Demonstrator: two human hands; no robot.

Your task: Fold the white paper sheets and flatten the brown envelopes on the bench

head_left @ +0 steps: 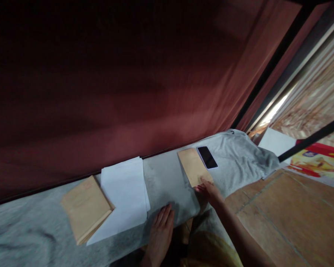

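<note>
My right hand [207, 189] pinches the near edge of a brown paper envelope [193, 165], thumb on top and fingers beneath. The envelope lies on or just above the grey cloth [163, 174], beside a dark-screened phone [207, 157]. Flat on the cloth's near edge rests my left hand [161, 228], its fingers stretched out and nothing in it. To its left is a stack of white paper sheets [124, 196]. A pile of brown envelopes [87, 209] overlaps the left side of those sheets.
A dark red fabric wall [156, 92] rises behind the narrow cloth-covered surface. At the right stand black frame bars [272, 66]. A red and yellow printed box [320, 161] sits on the tiled floor [284, 215]. The cloth is bunched at its right end.
</note>
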